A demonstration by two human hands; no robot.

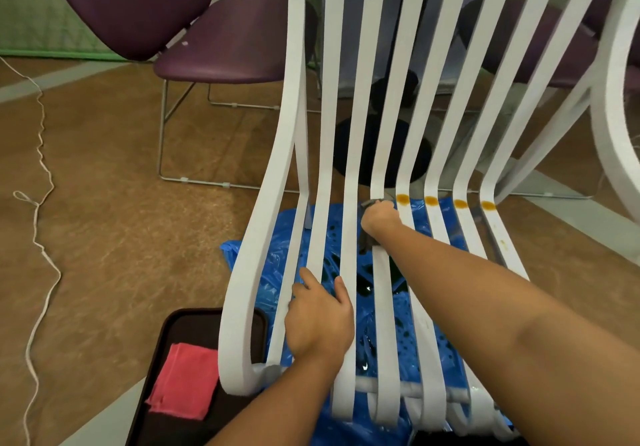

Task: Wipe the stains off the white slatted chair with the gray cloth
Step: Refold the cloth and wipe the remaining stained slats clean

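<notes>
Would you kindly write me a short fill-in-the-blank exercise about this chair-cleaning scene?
1. The right hand holds the gray cloth against the white slatted chair; to its right, ____ round orange stains sit in a row.
2. The plastic sheet under the chair is ____ in colour.
3. The pink cloth lies on a dark ____ beside the chair.
Missing words: four; blue; tray.

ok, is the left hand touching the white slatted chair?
Touching. The head view shows the left hand lying across the seat slats of the white slatted chair, with its fingers curled over a slat's edge.
</notes>
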